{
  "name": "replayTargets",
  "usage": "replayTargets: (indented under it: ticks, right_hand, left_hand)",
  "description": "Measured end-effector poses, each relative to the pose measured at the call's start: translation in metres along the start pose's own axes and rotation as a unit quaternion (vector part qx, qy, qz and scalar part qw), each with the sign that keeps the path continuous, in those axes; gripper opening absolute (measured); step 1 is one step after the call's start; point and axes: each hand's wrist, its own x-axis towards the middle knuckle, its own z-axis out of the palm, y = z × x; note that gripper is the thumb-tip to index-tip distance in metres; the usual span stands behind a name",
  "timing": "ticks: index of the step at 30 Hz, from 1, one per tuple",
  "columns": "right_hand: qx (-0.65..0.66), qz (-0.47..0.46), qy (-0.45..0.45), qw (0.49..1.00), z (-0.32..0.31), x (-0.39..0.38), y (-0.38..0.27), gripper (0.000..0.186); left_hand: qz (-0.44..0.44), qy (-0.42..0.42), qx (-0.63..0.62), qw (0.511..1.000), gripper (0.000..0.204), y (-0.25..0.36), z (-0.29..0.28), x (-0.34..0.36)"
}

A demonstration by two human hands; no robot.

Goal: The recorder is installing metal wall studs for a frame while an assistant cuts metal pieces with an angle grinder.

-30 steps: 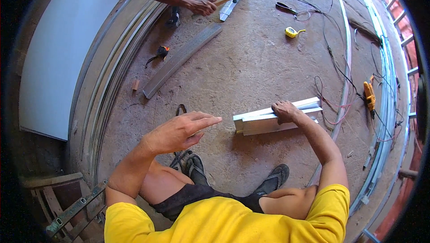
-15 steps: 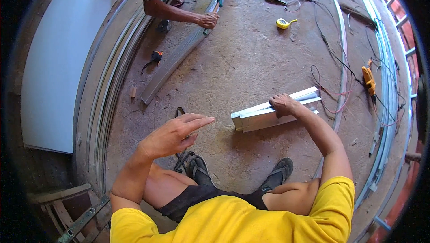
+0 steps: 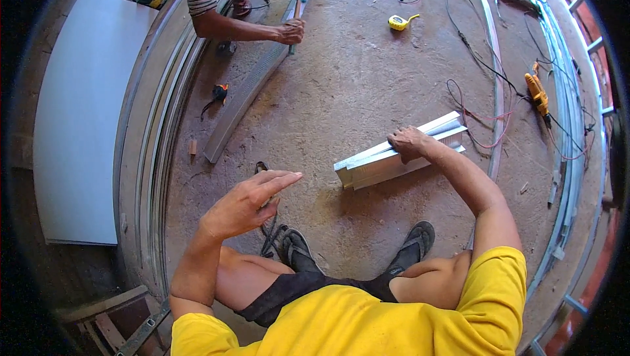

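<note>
Swung toward the channel [image 3: 243, 106] since the earliest frame, the hammer [image 3: 297, 11] is held by a co-worker's hand [image 3: 289, 31] at upper centre; the profiles [image 3: 380, 169], tape [image 3: 397, 22] and drill [image 3: 537, 97] are all seen higher in the frame.

From the head view, the profiles are found right of centre, their long axis sloped from lower left to upper right. They are gripped by the right hand [image 3: 408, 143], which is curled over the upper edges past mid-length and is clearly the nearer. Their lower-left end is turned toward the left hand [image 3: 248, 202], which is well apart, left of centre: nothing is held, the fingers are extended together and the thumb is parted below. Whether the profiles are borne by the floor [image 3: 328, 93] cannot be told.

The profiles are formed of thin, bright, folded metal, with long straight flanges and ribbing toward the far end. Duller grey metal with a patterned face is shown by the channel; the floor is rough, brown and scuffed.
</note>
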Motion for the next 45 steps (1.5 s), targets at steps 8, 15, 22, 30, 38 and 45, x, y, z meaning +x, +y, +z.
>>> replayTargets:
  ticks: [8, 15, 22, 30, 38, 45]
  right_hand:
    - [0.016, -0.001, -0.003, 1.000, -0.007, -0.002, -0.002, 0.061]
    - [-0.013, -0.004, 0.006, 1.000, -0.003, -0.001, -0.001, 0.067]
    - [-0.013, -0.011, 0.007, 1.000, 0.002, 0.001, 0.001, 0.068]
    - [-0.020, -0.015, 0.020, 0.999, 0.007, 0.003, 0.006, 0.072]
    - [0.005, 0.016, -0.014, 1.000, -0.002, 0.002, -0.001, 0.064]
    - [-0.006, -0.007, 0.002, 1.000, 0.000, -0.002, 0.001, 0.066]
  left_hand:
    - [-0.009, -0.001, -0.001, 1.000, 0.070, 0.001, 0.000, 0.001]
    - [-0.008, 0.002, -0.011, 1.000, 0.068, 0.002, -0.001, 0.003]
    - [-0.013, -0.003, -0.014, 1.000, 0.068, 0.002, 0.000, 0.003]
    - [-0.010, 0.003, -0.013, 1.000, 0.067, 0.000, 0.000, 0.003]
    - [-0.011, 0.002, -0.014, 1.000, 0.066, 0.002, 0.000, 0.001]
    - [-0.009, 0.003, -0.009, 1.000, 0.065, 0.003, -0.001, 0.002]
